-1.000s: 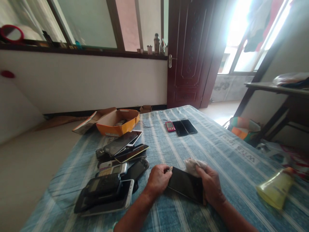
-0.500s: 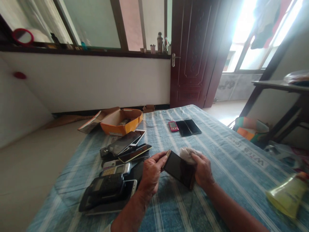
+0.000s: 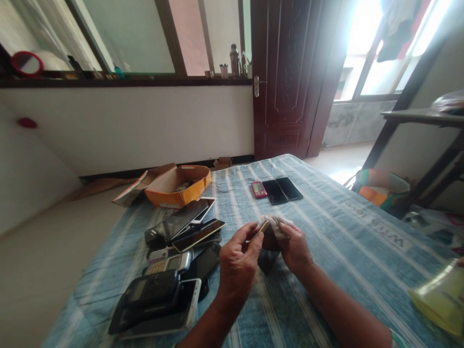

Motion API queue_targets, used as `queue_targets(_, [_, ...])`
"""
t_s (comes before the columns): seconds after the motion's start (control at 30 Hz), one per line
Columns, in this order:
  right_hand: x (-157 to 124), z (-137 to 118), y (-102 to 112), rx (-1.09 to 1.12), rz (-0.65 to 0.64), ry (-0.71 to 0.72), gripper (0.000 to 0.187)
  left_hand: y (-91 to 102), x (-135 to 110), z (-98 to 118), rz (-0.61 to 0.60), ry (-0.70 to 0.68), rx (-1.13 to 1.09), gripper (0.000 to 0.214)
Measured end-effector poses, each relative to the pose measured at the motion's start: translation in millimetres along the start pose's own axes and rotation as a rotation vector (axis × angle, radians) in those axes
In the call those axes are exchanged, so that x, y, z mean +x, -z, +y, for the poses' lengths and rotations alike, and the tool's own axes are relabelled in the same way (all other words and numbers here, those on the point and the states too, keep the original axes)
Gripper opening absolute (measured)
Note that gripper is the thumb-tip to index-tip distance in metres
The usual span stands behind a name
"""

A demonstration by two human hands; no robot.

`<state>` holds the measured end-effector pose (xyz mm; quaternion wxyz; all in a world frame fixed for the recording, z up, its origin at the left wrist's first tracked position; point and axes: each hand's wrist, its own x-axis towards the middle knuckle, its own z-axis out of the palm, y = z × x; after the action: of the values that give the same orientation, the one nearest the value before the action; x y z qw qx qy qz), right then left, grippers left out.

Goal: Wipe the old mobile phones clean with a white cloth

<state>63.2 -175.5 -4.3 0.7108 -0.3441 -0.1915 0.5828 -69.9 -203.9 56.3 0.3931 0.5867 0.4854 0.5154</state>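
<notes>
My left hand (image 3: 239, 261) pinches one end of a dark smartphone (image 3: 268, 241) between thumb and fingers. The phone is tipped up, so its screen shows only in part. My right hand (image 3: 295, 249) is closed on a crumpled whitish cloth (image 3: 277, 224), which is pressed against the phone's far side. To the left lies a pile of old phones, with a black phone (image 3: 152, 290) on top of a white-edged tablet (image 3: 192, 309) and a silver keypad phone (image 3: 174, 263) behind it. Beyond my hands, a pink phone (image 3: 258, 189) lies beside two dark phones (image 3: 286, 189).
An open orange box (image 3: 181, 191) with some items inside stands at the far left of the striped bedcover (image 3: 326, 232). A yellow translucent bag (image 3: 440, 295) lies at the right edge. A dark red door (image 3: 286, 77) and a shelf (image 3: 427, 117) stand beyond.
The phone has been turned from showing its screen broadly to standing more on edge. The cloth has shifted left around its far side, and both hands have come closer together.
</notes>
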Motion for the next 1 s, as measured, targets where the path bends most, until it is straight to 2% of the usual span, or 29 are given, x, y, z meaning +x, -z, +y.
queue_targets(0.13, [1.7,-12.9,1.1,-0.057,0.033,0.12,0.023,-10.5,0.6,2.8,-0.016,-0.084,0.148,0.028])
queue_targets(0.23, [-2.8,-34.2,-3.7,-0.23,0.017,0.334,0.02,-13.5,-1.7,3.3,0.001,-0.14,0.206,0.03])
queue_targets(0.3, [-11.2,-51.0,-9.8,-0.419,-0.11,0.541,0.019,-14.0,-3.6,3.5,0.01,-0.168,0.211,0.031])
queue_targets(0.4, [-28.9,-70.4,-21.1,-0.779,-0.323,0.941,0.024,-13.7,-5.5,4.9,-0.018,-0.207,0.182,0.029])
queue_targets(0.47, [-39.8,-76.1,-27.8,-1.043,-0.479,1.111,0.031,-12.7,-6.1,6.4,-0.05,-0.206,0.157,0.029])
queue_targets(0.53, [-46.8,-76.8,-32.3,-1.258,-0.59,1.205,0.035,-11.1,-6.4,7.6,-0.073,-0.17,0.14,0.03])
queue_targets(0.63, [-48.6,-75.0,-34.2,-1.443,-0.625,1.271,0.033,-8.5,-6.3,7.9,-0.098,-0.122,0.107,0.032])
queue_targets(0.77, [-40.2,-77.1,-30.9,-1.485,-0.571,1.267,0.031,-7.9,-5.3,7.1,-0.107,-0.112,0.076,0.03])
queue_targets(0.93, [-28.0,-77.9,-20.0,-1.525,-0.406,1.162,0.032,-9.2,-6.3,9.3,-0.1,-0.108,0.118,0.027])
queue_targets(1.0, [-26.2,-74.3,-16.6,-1.462,-0.362,1.09,0.031,-8.8,-7.1,9.2,-0.099,-0.112,0.136,0.027])
